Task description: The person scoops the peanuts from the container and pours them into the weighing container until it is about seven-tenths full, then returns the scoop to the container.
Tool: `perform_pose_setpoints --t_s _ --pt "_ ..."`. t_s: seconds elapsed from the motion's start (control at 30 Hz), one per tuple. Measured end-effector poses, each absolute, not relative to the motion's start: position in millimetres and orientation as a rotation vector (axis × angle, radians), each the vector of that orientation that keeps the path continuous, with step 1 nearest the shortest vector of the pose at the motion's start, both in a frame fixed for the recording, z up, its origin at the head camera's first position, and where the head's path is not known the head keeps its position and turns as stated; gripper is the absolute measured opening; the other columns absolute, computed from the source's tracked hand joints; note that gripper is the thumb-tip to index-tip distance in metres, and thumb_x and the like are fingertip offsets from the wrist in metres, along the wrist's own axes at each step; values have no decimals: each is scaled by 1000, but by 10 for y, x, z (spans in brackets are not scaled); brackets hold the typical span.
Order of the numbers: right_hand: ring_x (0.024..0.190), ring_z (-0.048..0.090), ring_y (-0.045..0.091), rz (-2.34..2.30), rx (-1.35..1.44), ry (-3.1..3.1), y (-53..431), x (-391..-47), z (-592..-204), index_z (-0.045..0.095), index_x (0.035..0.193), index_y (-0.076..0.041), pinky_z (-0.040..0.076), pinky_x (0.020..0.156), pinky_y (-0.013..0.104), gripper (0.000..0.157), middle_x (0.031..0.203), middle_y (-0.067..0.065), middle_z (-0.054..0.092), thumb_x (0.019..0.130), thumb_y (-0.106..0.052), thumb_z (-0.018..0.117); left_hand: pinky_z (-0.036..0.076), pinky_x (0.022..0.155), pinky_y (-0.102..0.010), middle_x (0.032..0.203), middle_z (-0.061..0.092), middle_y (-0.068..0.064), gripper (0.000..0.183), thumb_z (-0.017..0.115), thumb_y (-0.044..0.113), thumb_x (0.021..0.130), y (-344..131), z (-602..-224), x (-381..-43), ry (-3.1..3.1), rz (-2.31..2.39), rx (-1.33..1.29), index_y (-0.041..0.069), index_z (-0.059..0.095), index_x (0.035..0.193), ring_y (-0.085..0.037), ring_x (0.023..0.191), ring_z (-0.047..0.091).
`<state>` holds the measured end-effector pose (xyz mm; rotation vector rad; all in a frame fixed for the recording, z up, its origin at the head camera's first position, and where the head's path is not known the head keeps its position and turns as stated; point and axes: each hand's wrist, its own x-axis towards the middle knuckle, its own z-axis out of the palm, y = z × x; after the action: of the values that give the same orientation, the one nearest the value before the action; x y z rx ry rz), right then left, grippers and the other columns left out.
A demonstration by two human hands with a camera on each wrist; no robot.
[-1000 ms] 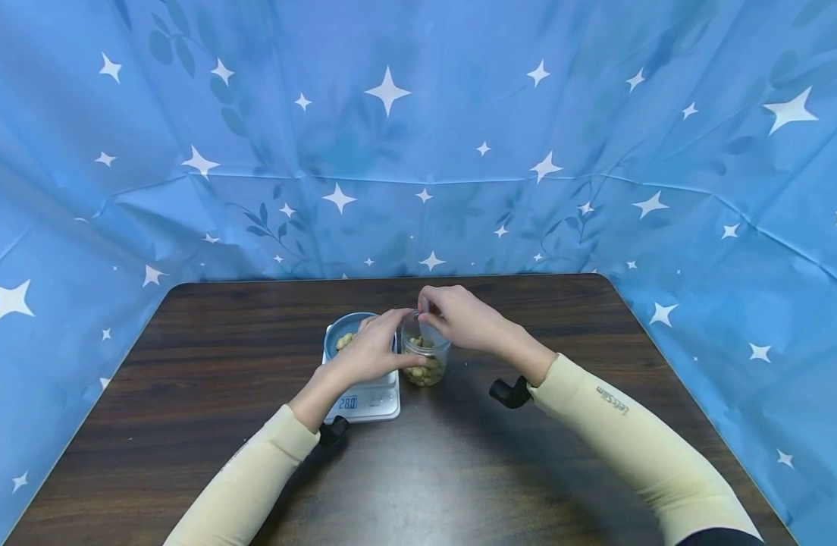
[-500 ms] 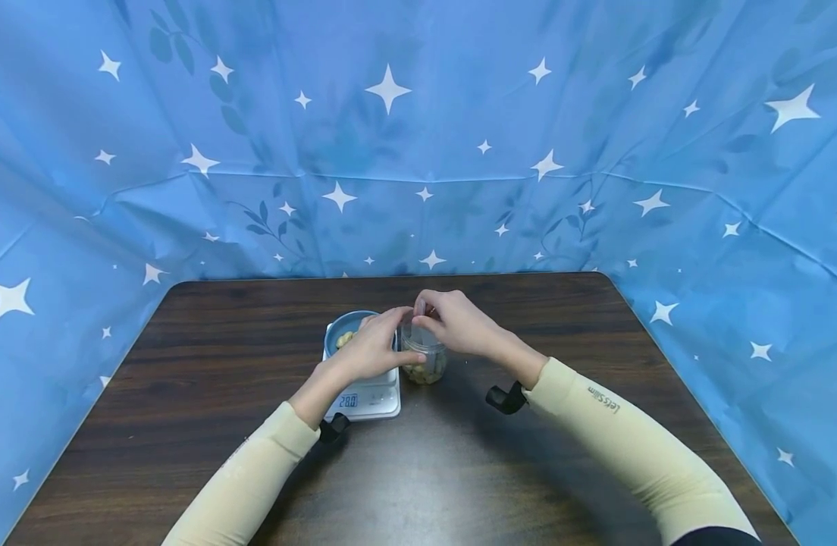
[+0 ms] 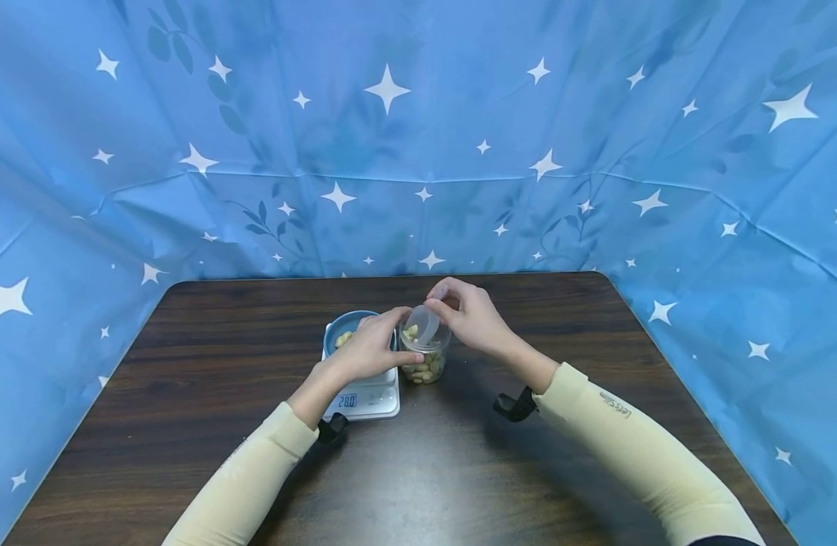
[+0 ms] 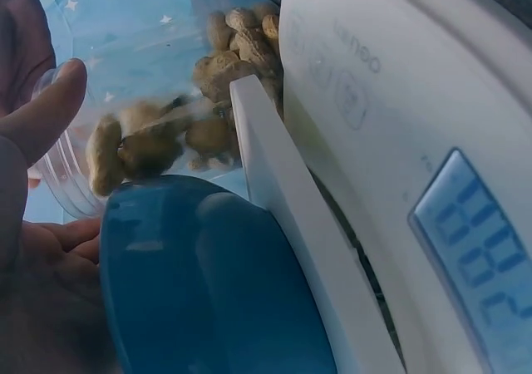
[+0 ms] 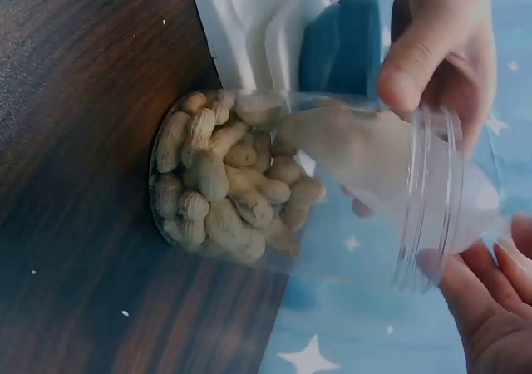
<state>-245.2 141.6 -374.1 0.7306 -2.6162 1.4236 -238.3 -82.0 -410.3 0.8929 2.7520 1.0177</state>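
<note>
A clear round jar (image 5: 224, 183) with peanuts (image 5: 237, 170) in its lower part stands on the table, just right of the white kitchen scale. My left hand (image 3: 371, 345) grips the jar near its rim, thumb on the near side. My right hand (image 3: 469, 315), above the jar's mouth, pinches the handle end of a translucent plastic scoop (image 3: 424, 324). Its wide end is inside the jar, tilted; whether it carries peanuts is hard to tell through the cloudy plastic. On the scale (image 3: 371, 409) sits a blue bowl (image 4: 199, 266) holding a few peanuts (image 3: 343, 340), partly hidden by my left hand.
The scale's display (image 3: 348, 400) reads 28.0. Dark wood-grain table (image 3: 221, 364) surrounds the scale and jar. A blue curtain (image 3: 418, 136) with white stars hangs behind the table's back edge.
My right hand dipped left and down, then rose slightly to the right, and the scoop shows more plainly at the jar's mouth. The left hand, scale and reading look unchanged.
</note>
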Motion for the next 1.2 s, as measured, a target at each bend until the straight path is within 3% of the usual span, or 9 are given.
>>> perform_pose_setpoints --t_s 0.23,0.33,0.57,0.93,1.2 --pt "103 71 32 1840 605 -2445 1498 -2448 -3800 63 110 3 59 82 39 19 113 19 69 106 -15 61 31 112 -57 144 57 -10 82 82 38 90 -840 -4103 -2387 2754 996 875 6 43 154 -31 132 53" --pt "107 70 33 1904 608 -2370 1521 -2430 -3841 63 112 5 59 82 38 18 114 21 68 106 -13 59 30 113 -57 145 56 -10 82 82 38 90 -838 -4088 -2379 2756 989 873 6 43 154 -32 133 52" --pt "108 70 31 2055 574 -2205 1570 -2394 -3928 59 115 12 57 87 48 20 117 29 65 106 -6 57 31 112 -57 143 57 -10 81 82 38 90 -836 -4066 -2363 2752 986 876 6 43 153 -31 132 53" --pt "106 67 20 2193 412 -2060 1594 -2332 -4017 56 118 14 57 88 41 25 118 29 62 106 -8 58 30 111 -57 143 57 -11 81 81 38 90 -824 -4059 -2350 2758 973 867 5 43 154 -30 131 54" --pt "102 67 16 2236 299 -1979 1620 -2316 -4072 55 120 14 59 83 36 26 110 11 66 106 -7 58 31 110 -57 146 55 -11 83 81 40 90 -821 -4053 -2353 2763 948 864 5 42 154 -31 134 51"
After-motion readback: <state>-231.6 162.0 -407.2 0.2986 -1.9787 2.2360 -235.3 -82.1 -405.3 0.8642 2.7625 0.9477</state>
